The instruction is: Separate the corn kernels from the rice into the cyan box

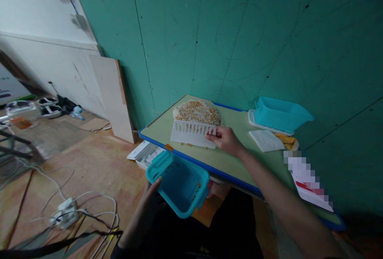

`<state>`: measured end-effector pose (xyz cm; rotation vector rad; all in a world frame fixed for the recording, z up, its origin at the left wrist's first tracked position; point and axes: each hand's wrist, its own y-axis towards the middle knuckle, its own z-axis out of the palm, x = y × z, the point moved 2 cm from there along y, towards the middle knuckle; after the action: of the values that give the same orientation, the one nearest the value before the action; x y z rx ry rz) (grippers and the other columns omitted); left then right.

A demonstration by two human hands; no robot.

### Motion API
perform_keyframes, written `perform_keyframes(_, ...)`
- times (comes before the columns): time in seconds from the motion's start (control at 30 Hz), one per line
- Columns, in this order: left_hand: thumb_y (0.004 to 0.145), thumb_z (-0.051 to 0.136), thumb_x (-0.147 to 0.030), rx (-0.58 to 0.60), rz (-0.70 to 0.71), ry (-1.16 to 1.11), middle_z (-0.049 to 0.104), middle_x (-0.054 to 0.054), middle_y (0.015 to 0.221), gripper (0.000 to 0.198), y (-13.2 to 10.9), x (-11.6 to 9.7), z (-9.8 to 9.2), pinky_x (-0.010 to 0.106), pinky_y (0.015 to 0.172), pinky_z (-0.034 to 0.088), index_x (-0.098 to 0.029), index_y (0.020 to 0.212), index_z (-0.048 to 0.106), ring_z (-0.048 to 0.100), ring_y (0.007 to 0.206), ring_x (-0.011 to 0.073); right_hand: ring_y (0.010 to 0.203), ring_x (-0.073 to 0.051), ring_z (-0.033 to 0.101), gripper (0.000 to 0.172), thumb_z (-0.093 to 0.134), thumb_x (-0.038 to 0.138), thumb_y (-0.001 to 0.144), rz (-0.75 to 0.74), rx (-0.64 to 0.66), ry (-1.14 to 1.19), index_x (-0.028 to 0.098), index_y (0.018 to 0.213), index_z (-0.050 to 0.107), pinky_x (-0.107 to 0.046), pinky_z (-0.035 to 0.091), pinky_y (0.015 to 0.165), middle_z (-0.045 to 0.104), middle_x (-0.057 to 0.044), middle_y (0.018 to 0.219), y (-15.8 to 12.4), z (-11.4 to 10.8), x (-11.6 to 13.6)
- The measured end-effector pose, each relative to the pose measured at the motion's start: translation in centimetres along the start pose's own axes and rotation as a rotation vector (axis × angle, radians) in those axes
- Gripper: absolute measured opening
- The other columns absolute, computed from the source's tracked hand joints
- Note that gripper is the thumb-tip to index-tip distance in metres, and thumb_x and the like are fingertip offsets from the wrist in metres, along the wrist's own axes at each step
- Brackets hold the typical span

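white slotted scraper (194,135) pinched at one end by thumb and fingers of my right hand (225,139), just before the grains (199,109) spread on the table (235,125), i had my left hand (152,192) clasped on the teal container (181,179) at its rim and judged a level hold best against spills.

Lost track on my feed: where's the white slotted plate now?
Head view, just below centre: the white slotted plate is in the right hand, at the near edge of the grain pile.
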<state>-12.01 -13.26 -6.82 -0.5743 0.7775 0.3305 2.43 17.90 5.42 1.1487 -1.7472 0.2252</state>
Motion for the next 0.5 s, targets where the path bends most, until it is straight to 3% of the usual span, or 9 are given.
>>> perform_keyframes(0.3,0.108,0.077,-0.045,0.007,0.04,-0.004,0.074,0.013,0.15,0.046,-0.3,-0.2,0.5,0.052,0.105,0.067,-0.023,0.148,0.073,0.075,0.128,0.0309,0.087,-0.032,0.087,0.022,0.085,0.042,0.091,0.003,-0.004,-0.026,0.02,0.092,0.087,-0.038,0.07,0.077,0.09,-0.007,0.092,-1.2,-0.2,-0.1)
perform_keyframes(0.5,0.108,0.076,-0.044,0.024,0.065,-0.016,0.074,0.013,0.151,0.044,-0.6,-0.6,1.1,0.052,0.106,0.067,-0.023,0.147,0.073,0.075,0.127,0.0303,0.078,-0.029,0.083,0.023,0.082,0.045,0.093,-0.023,-0.075,-0.097,0.023,0.09,0.086,-0.034,0.066,0.071,0.087,-0.005,0.082,-3.3,-1.2,0.2)
